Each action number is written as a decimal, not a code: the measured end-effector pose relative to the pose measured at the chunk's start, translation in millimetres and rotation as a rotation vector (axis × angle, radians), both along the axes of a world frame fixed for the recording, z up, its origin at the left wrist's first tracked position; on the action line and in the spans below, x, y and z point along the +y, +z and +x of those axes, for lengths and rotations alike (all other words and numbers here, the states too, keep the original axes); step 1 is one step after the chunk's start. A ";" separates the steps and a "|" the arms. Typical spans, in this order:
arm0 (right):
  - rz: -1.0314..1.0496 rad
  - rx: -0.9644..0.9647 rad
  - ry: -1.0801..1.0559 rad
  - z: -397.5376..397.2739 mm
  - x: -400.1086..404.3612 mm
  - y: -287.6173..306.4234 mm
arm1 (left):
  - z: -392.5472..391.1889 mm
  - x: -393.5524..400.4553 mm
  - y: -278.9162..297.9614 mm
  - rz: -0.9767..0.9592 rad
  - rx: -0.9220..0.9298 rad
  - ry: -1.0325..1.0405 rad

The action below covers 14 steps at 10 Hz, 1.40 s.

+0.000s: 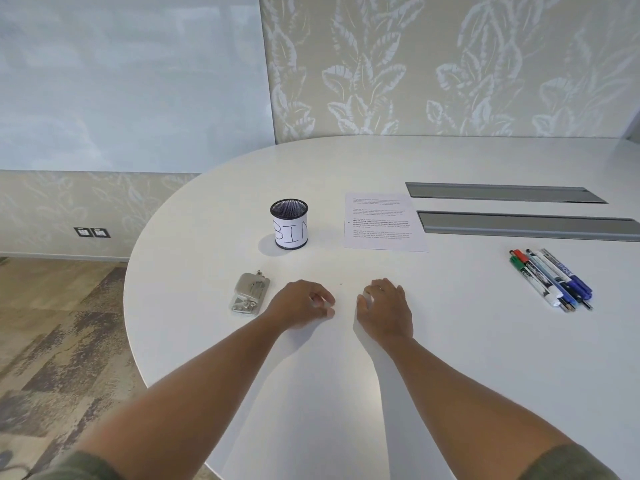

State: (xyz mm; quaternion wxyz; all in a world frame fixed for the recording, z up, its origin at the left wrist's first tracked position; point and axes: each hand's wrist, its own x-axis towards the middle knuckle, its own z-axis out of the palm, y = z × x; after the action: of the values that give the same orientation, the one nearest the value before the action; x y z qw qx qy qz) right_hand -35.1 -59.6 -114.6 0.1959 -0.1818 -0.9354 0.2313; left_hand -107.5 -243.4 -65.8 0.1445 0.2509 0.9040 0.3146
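White oval worktop [450, 341] bore the left hand [300, 304] and right hand [385, 308] near each other, fingers curled down; whether they pinched anything could not be told. Beside the left hand lay the grey metal hole punch [249, 294], untouched. The black mesh pot labelled BIN [289, 225] stood beyond, so the work seemed barely begun.
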 end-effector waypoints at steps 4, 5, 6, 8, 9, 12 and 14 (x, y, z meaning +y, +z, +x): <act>0.003 -0.001 -0.023 -15.9 -3.3 5.9 | -2.7 8.4 -1.0 -0.026 0.043 -0.043; -0.016 0.019 -0.027 -19.6 -4.9 5.7 | -1.4 9.9 -1.3 -0.028 0.061 -0.026; 0.002 0.027 -0.023 -23.4 -5.7 5.3 | 0.8 11.5 -4.1 -0.037 0.091 -0.005; -0.016 0.028 -0.042 -24.3 -5.9 3.8 | 1.7 13.5 -8.8 -0.051 0.085 0.026; -0.021 0.021 -0.035 -23.3 -5.0 3.2 | 0.8 12.8 -10.2 -0.052 0.076 0.034; -0.032 0.013 -0.025 -21.1 -4.6 4.4 | 3.0 13.1 -11.4 -0.037 0.071 0.058; -0.027 0.014 -0.027 -21.3 -4.6 4.0 | 8.8 14.0 -12.8 -0.011 0.142 0.097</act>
State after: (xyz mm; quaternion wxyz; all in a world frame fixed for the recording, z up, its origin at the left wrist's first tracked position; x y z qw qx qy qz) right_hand -56.5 -64.2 -110.6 0.2030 -0.1954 -0.9283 0.2424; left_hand -98.7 -229.4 -78.7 0.0660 0.2276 0.9248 0.2975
